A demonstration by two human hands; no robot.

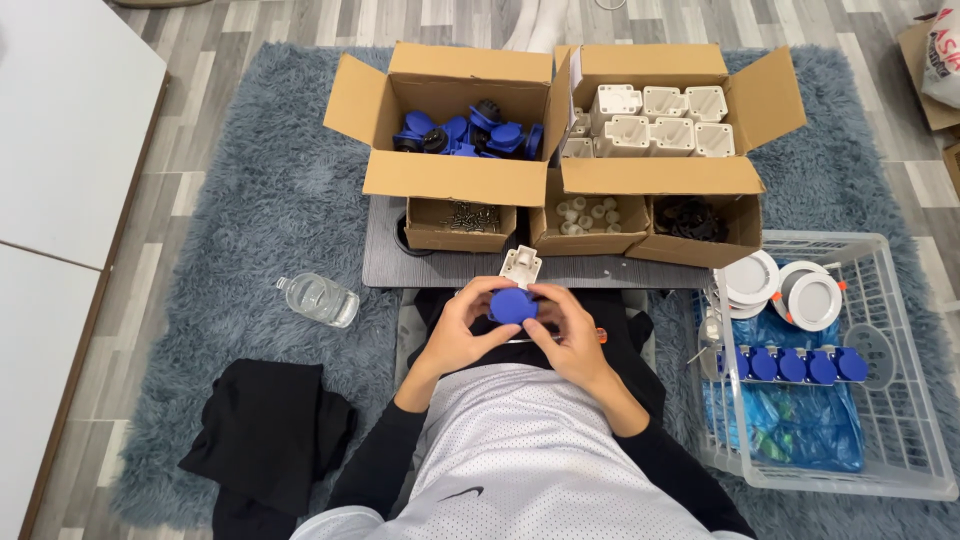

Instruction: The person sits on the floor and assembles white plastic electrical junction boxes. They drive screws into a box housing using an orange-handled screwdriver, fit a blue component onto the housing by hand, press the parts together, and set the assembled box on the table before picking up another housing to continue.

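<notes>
A round blue cap (513,305) sits between both hands, just above my lap. My left hand (458,330) grips it from the left and my right hand (572,335) from the right, fingers curled around it. A white plastic housing (520,266) lies on the grey board (385,262) right beyond the fingertips. An orange tip shows beside my right hand; what it belongs to is hidden.
Behind the board stand a cardboard box of blue caps (465,131), a box of white housings (650,122), and small boxes of screws (470,216), white bits (588,213) and black parts (692,218). A white basket (905,400) with finished blue pieces is right; a bottle (320,298) left.
</notes>
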